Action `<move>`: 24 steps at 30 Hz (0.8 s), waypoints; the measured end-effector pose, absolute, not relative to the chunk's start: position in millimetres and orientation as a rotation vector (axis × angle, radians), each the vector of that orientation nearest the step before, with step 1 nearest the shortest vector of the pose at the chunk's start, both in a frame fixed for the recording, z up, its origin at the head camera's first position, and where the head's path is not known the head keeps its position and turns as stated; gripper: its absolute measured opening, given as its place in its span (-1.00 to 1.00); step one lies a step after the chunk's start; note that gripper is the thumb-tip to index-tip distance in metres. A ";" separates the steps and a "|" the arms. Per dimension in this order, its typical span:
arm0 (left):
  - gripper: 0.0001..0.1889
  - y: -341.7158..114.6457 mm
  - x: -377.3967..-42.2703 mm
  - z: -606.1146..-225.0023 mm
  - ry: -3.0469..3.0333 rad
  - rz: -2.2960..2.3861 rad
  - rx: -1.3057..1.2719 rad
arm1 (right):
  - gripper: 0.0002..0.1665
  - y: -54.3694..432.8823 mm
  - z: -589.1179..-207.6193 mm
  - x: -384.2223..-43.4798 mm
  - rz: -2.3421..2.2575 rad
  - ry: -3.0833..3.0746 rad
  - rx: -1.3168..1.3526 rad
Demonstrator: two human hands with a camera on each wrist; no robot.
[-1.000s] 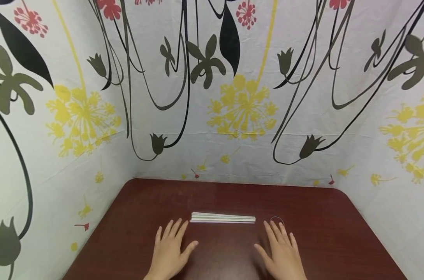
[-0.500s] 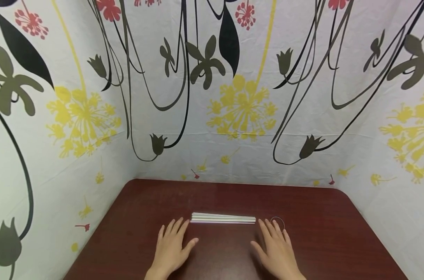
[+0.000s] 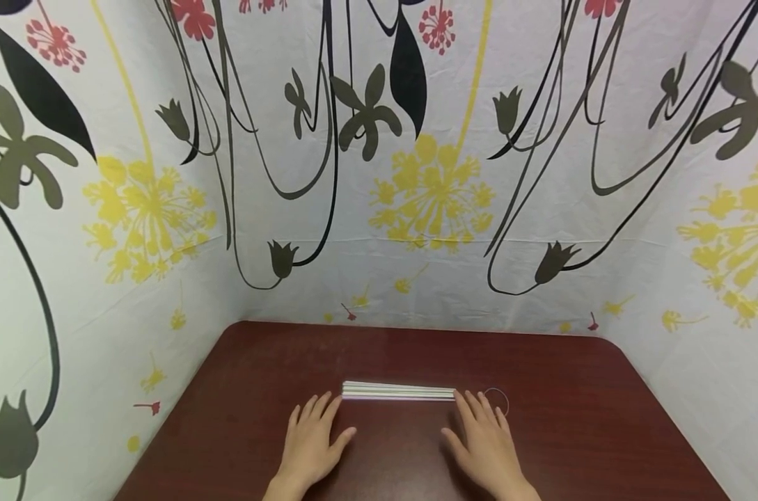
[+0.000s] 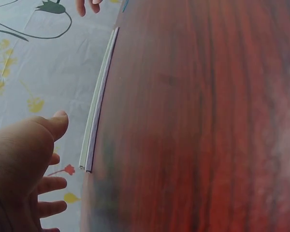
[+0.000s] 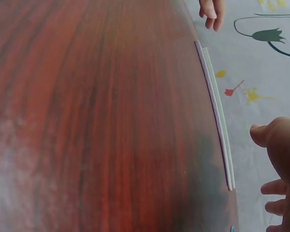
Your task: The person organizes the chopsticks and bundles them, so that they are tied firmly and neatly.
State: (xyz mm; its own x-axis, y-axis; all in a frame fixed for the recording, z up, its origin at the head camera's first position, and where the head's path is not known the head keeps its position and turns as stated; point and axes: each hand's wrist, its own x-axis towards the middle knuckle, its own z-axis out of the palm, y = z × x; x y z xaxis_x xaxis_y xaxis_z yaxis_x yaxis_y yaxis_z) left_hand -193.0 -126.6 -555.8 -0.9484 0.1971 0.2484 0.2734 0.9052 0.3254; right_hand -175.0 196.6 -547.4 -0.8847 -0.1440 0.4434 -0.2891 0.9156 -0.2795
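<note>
Several thin, pale, straight sticks (image 3: 397, 392) lie side by side across the table, in whitish, greenish and light purple tones. My left hand (image 3: 310, 442) is over the table at their left end, fingers straight and spread, holding nothing. At the other end is my right hand (image 3: 486, 445), also with extended fingers and nothing in its grasp; its index fingertip is right at the stick ends. Just beyond its fingers lies a thin round loop (image 3: 507, 402), partly covered by them. Both wrist views show the sticks (image 4: 97, 106) beside the thumbs, with the palms above the tabletop.
The dark red-brown wooden table (image 3: 379, 355) has rounded far corners. White cloth (image 3: 429, 285) printed with flowers and stems hangs behind it and along both sides.
My right hand has moved left, from over the loop to the right end of the sticks, uncovering more of the loop. My left hand has shifted slightly right. The sticks stay in place.
</note>
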 end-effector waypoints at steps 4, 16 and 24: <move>-0.32 -126.0 -195.1 -558.4 -2.879 -0.539 -0.370 | -0.17 195.0 -551.4 -178.3 0.476 -2.664 0.318; -0.34 -124.2 -203.7 -563.7 -2.858 -0.488 -0.403 | -0.19 188.7 -557.4 -189.9 0.462 -2.654 0.353; -0.36 -121.1 -214.9 -565.9 -2.838 -0.490 -0.414 | -0.19 181.0 -558.9 -203.4 0.467 -2.684 0.380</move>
